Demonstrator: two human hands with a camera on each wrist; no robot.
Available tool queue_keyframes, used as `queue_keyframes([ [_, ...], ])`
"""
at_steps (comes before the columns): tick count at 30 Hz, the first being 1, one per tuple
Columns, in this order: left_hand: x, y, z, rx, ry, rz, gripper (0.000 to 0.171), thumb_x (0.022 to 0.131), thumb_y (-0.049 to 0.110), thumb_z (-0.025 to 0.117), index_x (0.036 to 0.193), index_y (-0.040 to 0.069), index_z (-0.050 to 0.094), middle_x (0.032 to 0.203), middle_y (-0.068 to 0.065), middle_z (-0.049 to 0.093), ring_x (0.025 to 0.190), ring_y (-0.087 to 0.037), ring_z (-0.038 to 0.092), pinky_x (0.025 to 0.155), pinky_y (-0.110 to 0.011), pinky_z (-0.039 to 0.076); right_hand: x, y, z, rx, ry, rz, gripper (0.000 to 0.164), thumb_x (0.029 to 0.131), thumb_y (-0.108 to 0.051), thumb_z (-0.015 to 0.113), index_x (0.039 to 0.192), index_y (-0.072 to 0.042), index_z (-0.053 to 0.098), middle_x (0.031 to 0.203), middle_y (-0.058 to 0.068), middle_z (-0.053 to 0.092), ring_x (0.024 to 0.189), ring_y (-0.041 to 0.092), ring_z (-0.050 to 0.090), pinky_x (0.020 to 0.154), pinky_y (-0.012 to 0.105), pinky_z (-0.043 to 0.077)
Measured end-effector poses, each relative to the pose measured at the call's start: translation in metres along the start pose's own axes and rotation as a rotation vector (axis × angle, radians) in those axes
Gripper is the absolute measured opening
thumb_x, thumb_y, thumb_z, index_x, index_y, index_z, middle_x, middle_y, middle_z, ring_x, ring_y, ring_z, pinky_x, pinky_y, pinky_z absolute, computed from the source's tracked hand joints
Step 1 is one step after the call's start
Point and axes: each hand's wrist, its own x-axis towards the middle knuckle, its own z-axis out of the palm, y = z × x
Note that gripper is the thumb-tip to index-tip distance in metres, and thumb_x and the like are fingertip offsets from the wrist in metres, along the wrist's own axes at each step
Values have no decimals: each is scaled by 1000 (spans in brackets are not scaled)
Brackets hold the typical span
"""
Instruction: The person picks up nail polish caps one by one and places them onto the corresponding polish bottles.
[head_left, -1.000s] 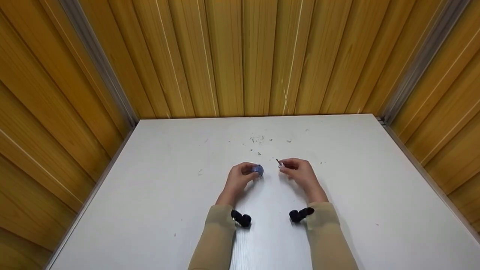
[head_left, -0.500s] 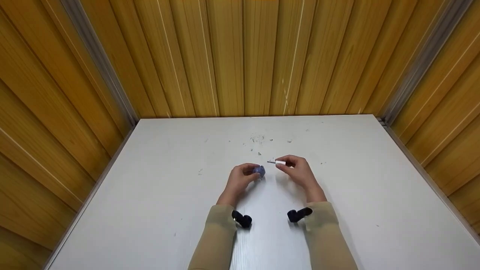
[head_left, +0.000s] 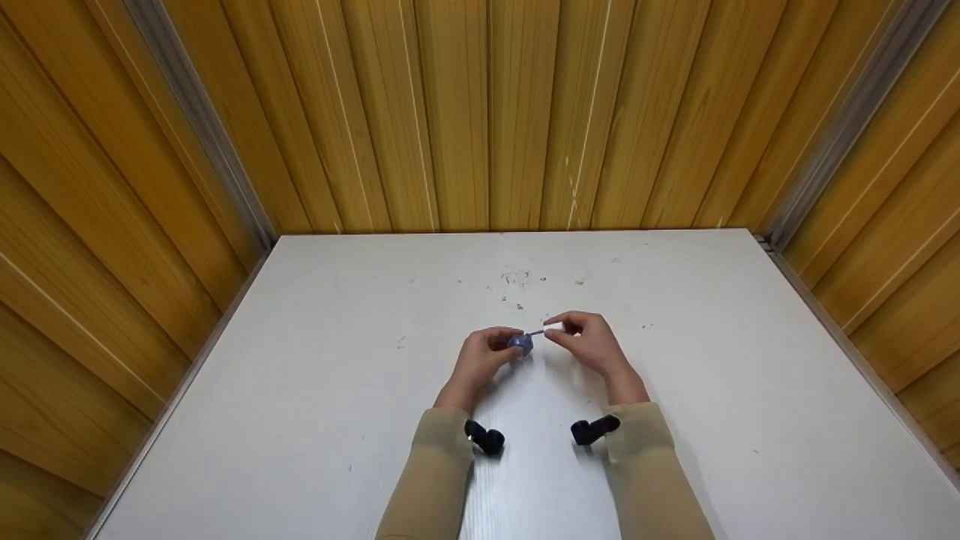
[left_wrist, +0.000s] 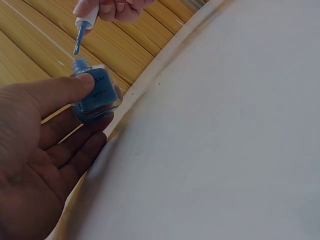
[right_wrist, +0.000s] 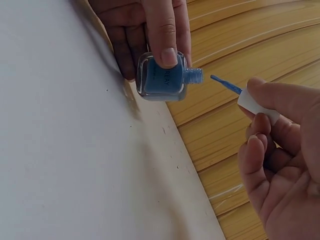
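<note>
Beyond both grips, a wood-grain wall (head_left: 480, 112) is being shown; beneath them, a white surface (head_left: 300, 360) is being spread, with small dark marks (head_left: 515, 277) being scattered just past the grips. By the left grip (head_left: 480, 360), a squarish glass bottle (right_wrist: 159, 89) of blue liquid is being pinched between thumb and fingers, its open neck (right_wrist: 194, 75) being turned toward the right grip (head_left: 596, 345). By the right grip, a white cap (right_wrist: 255, 104) is being pinched between thumb and fingers, and its blue-coated brush (right_wrist: 227, 85) is being held out toward the left grip. On the bottle, just beside the left thumb, dark lettering (right_wrist: 169, 80) is being partly covered; an ending "EAY" is being left readable, while a finer line below is being rendered too small to read. In the head view, brush and bottle are being seen almost as one; in both wrist views, a narrow gap is being revealed between brush tip and neck.
</note>
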Motion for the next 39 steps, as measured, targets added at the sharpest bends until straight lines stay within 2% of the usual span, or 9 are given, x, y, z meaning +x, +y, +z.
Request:
queue_keyframes([
  [8,-1,0,0,8,-9,46,28,90,3,75,118,6,76,112,-11,78,103,-18,73,94,-33,59,0,0,3,-18,-10,-6,18,91,-13,78,107,-5,79,82,0,60,79,13,52,64,21,41],
  [15,-2,2,1,19,-23,56,29,89,4,75,118,7,76,114,-10,78,104,-20,73,95,-36,59,0,-1,4,-9,-30,-25,19,90,-13,79,106,-4,79,82,1,65,78,12,55,67,22,43],
  [20,-2,1,2,23,-27,65,28,89,4,76,118,7,77,113,-11,78,105,-21,73,95,-37,59,1,-1,6,7,-41,-20,19,90,-12,78,107,-5,78,85,1,69,80,12,56,70,23,45],
  [27,-2,1,3,22,-41,90,27,90,5,76,117,5,76,113,-12,78,106,-22,73,96,-36,59,1,-1,9,18,-35,-29,19,88,-11,79,106,-4,75,92,8,73,82,12,58,77,27,46],
  [32,-3,1,3,-2,-53,93,27,90,6,77,117,6,76,114,-11,78,107,-21,73,97,-35,58,0,-1,11,11,-52,-34,18,89,-9,78,106,-3,76,93,10,74,82,11,60,75,24,46],
  [39,-3,2,3,-8,-60,81,28,90,6,77,118,7,76,114,-11,78,107,-21,73,95,-33,59,1,-1,13,7,-64,-11,16,89,-8,76,105,-4,77,91,8,73,82,11,59,73,25,47],
])
